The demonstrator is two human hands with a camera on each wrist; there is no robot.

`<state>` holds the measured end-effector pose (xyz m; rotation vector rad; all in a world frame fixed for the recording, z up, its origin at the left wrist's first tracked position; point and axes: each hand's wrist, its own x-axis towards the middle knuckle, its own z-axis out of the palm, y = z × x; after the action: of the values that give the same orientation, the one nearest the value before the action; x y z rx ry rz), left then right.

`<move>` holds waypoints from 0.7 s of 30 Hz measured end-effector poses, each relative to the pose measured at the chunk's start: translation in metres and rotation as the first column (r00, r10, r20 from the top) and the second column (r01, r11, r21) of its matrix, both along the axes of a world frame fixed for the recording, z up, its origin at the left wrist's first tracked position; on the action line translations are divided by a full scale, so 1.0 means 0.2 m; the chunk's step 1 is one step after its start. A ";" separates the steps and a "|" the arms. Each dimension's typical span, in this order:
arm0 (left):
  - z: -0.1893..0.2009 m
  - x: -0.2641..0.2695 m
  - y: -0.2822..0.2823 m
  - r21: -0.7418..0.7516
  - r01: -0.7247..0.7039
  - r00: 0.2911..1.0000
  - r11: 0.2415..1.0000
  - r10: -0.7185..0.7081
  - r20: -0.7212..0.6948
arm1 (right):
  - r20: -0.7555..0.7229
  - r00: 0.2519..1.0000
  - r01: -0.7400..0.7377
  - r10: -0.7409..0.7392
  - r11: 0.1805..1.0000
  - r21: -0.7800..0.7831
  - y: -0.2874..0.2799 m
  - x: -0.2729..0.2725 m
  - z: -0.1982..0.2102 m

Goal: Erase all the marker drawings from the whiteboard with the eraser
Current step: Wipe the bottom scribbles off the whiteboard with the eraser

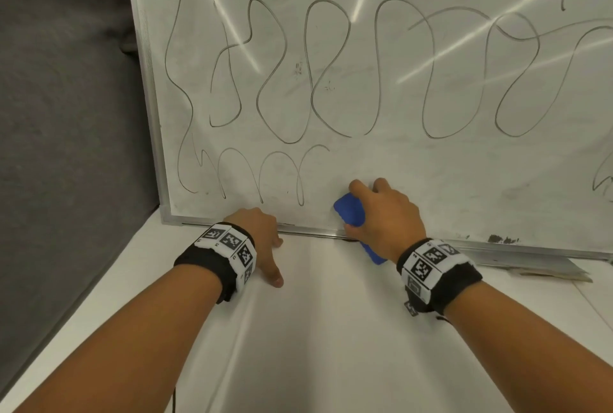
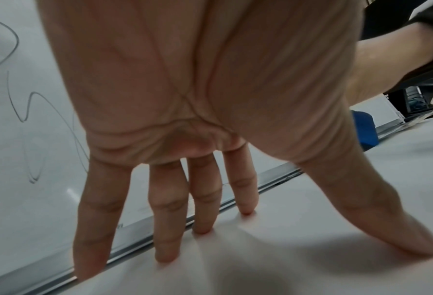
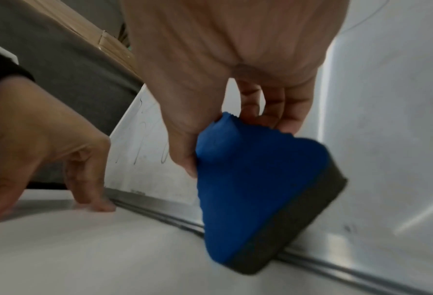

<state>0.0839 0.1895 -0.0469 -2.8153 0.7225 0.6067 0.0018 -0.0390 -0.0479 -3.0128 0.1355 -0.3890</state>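
A whiteboard (image 1: 381,160) leans upright on a white table, covered with looping black marker lines (image 1: 292,80). My right hand (image 1: 381,213) grips a blue eraser (image 1: 350,213) with a dark felt base (image 3: 293,225), held against the board's bottom edge; the strip to its right looks wiped. The eraser (image 3: 255,179) is pinched between thumb and fingers. My left hand (image 1: 265,240) rests on the table with straight, spread fingers (image 2: 164,229) touching the board's metal frame (image 2: 134,243). The eraser (image 2: 365,129) also shows at the right of the left wrist view.
A grey upholstered surface (image 1: 66,114) stands left of the board. The white table (image 1: 315,329) stretches toward me. Flat papers or card (image 1: 547,270) lie under the board's right bottom edge. Dark marker residue (image 1: 502,239) sits on the lower frame at the right.
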 end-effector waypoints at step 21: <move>0.00 -0.01 0.02 -0.008 0.015 1.000 1.000 -0.014 0.017 | 0.251 0.923 -0.235 0.291 0.944 -0.232 0.05 0.16 0.12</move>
<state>0.0818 0.1925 -0.0478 -2.8161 0.7430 0.5780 0.0346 -0.0290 -0.0231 -3.0599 -0.3510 -0.8405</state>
